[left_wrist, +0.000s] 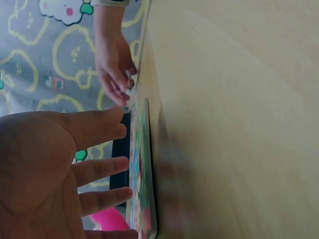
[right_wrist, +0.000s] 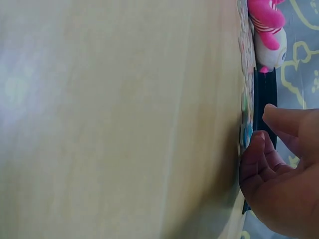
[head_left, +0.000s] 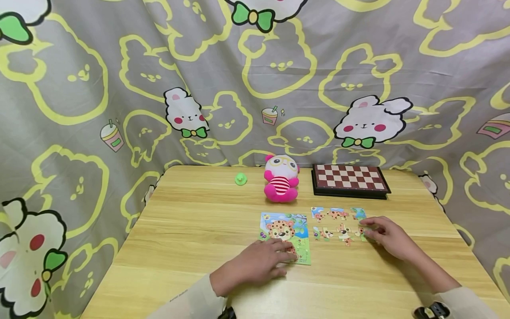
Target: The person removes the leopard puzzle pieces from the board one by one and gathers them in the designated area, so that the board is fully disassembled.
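Observation:
My left hand (head_left: pixel 259 261) lies over the lower part of a jigsaw puzzle board (head_left: pixel 268 219) with a spotted cartoon leopard. Its fingers are spread and nearly straight in the left wrist view, the tips at the board. On the table to the right lie loose puzzle pieces (head_left: pixel 338 213) in two rough rows. My right hand (head_left: pixel 388 235) is at the right end of these pieces, fingertips close to one with green on it (head_left: pixel 364 238). In the right wrist view its thumb (right_wrist: pixel 284 119) and bent fingers stand apart, and I see nothing between them.
Behind the puzzle sits a pink and white plush toy (head_left: pixel 280 180). A folded checkered game board (head_left: pixel 350 179) lies at the back right, and a small green duck figure (head_left: pixel 241 179) stands left of the plush. A patterned curtain (head_left: pixel 223 66) hangs around the wooden table (head_left: pixel 179 221).

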Demonstrator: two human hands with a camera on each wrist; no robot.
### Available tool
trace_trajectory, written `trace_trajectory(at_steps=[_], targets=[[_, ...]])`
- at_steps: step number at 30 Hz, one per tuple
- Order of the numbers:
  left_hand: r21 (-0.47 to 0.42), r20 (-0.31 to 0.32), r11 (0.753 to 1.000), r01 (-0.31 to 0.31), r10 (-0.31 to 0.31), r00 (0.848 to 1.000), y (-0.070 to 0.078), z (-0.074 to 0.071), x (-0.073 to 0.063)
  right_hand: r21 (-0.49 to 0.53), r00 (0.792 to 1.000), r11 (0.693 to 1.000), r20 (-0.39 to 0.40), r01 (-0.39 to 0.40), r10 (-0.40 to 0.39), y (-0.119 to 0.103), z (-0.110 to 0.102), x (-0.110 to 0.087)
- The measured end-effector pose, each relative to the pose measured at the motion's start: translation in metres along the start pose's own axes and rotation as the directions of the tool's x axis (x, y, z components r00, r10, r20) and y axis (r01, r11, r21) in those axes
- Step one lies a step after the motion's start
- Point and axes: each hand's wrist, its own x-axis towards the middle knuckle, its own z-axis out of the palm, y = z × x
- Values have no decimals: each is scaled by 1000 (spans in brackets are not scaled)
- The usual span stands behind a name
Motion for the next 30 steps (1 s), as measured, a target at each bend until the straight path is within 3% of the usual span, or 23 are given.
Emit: trace_trajectory(at_steps=[9, 18, 30], targets=[[-58, 8, 993, 106, -106, 994, -20, -3, -12, 34, 1000, 999, 2, 29, -30, -15, 4, 3], [-97, -4, 970, 222, -223, 975, -45, 4, -22, 91, 997, 995, 56, 39, -44, -33, 22, 8], [-121, 85, 956, 269, -260, 962, -55, 4, -26, 149, 987, 985, 118, 88, -106, -67, 52, 21]])
